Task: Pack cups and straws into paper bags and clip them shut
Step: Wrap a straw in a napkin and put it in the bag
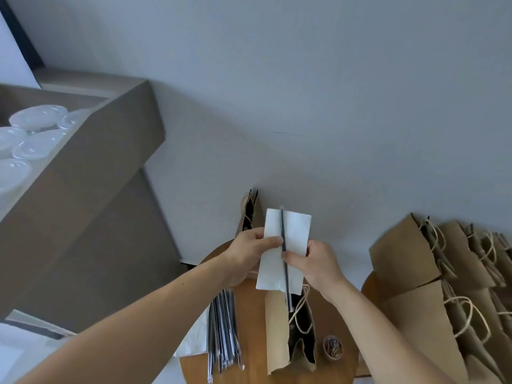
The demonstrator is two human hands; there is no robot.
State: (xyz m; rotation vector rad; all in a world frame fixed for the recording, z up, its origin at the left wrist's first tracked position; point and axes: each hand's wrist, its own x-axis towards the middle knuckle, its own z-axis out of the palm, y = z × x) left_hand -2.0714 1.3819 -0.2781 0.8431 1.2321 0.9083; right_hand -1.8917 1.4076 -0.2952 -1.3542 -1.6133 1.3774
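Holds 1 black straw point(284, 245) upright against a white napkin point(295, 231), both raised just above the mouth of the open paper bag point(303, 345) on the round wooden table point(252, 314). Grips the napkin's left edge with the left hand point(249, 253), thumb curled over the front; pinches the straw against the napkin with the right hand point(318, 263). Looks like the straw-packing step. Calls next for lowering the pair straight down between the bag's handles, without snagging them. Leaves a bundle of straws point(224, 328) just left of the bag, a bowl of clips point(332, 347) just right, a row of bags point(443, 273) further right, and clear cups point(36, 120) on the far-left shelf.
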